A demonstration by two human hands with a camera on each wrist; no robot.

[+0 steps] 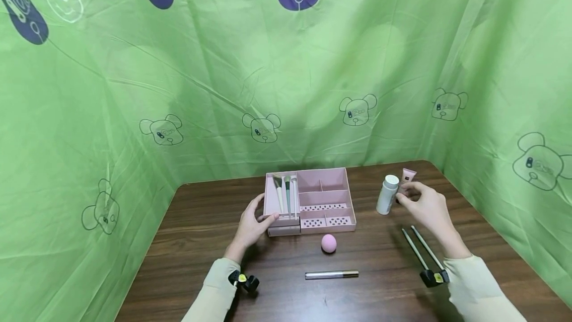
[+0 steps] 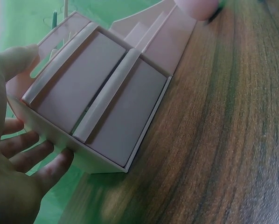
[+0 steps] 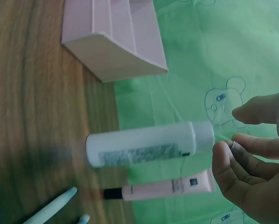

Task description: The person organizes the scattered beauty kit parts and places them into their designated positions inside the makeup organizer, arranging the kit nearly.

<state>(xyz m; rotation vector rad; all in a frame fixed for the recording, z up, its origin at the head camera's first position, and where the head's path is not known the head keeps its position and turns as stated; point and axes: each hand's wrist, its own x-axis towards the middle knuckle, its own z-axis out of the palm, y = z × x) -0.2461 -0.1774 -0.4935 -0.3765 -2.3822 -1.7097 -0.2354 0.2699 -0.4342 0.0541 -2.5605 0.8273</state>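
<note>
A pink desk organizer point(image 1: 325, 198) stands at the back middle of the table, with several makeup brushes point(image 1: 287, 195) in its left compartment. My left hand point(image 1: 251, 225) holds its front left corner, thumb over the upper edge and fingers along the side; two front drawers point(image 2: 79, 70) show in the left wrist view. To the right, a white bottle point(image 1: 387, 197) stands upright, capped. Just behind it is a pink tube point(image 3: 167, 186), standing on its black cap. My right hand point(image 1: 426, 207) hovers at their tops, fingers loosely bent, thumb apart, nothing held.
In front of the organizer lies a pink ball-shaped sponge point(image 1: 328, 243). Nearer sits a silver pen-like tube point(image 1: 331, 275). Two slim pale green sticks point(image 1: 415, 248) lie below my right hand, partly hidden by the wrist camera. Green curtains point(image 1: 268, 78) surround the wooden table point(image 1: 187, 242).
</note>
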